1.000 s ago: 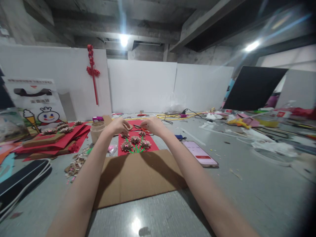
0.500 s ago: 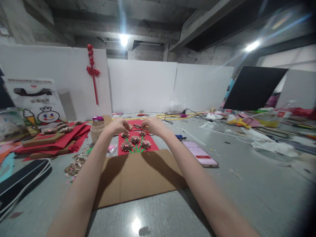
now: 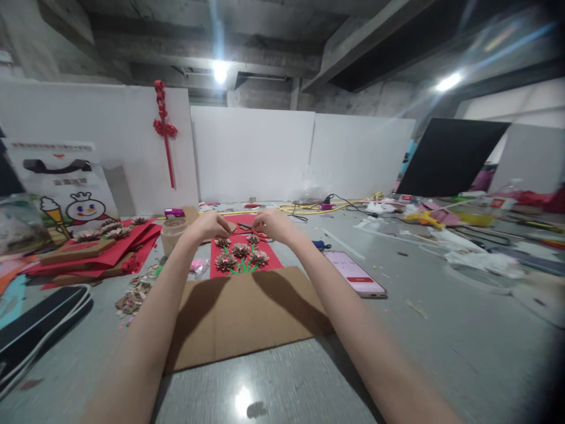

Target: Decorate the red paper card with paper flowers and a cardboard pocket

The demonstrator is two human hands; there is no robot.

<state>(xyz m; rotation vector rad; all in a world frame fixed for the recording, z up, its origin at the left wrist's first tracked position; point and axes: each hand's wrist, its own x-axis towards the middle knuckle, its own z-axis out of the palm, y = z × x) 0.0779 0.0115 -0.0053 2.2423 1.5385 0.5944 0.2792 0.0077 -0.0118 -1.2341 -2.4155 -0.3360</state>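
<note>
Several brown layered paper flowers (image 3: 241, 251) with green stems (image 3: 245, 268) lie on a red sheet (image 3: 271, 257) in the middle of the table. At its upper left, my left hand (image 3: 210, 226) has its fingers bent down and drawn together beside a top flower. My right hand (image 3: 272, 224) curls the same way at the upper right, close to another top flower. Both sets of fingertips are small and partly hidden, so whatever they pinch cannot be made out. Between the hands lies what looks like a pair of scissors (image 3: 245, 227). Brown cardboard (image 3: 247, 318) lies under my forearms.
A phone (image 3: 355, 274) lies right of the cardboard. To the left stand a jar (image 3: 173, 234), paper scraps (image 3: 132, 294) and stacked red sheets (image 3: 145, 235) with cardboard and flowers. Yellow cable (image 3: 304, 207) runs along the back. Clutter and white tissue (image 3: 483, 262) cover the right side.
Both hands stay at the top of the red sheet, with hardly any finger movement visible. The whole view has shifted very slightly.
</note>
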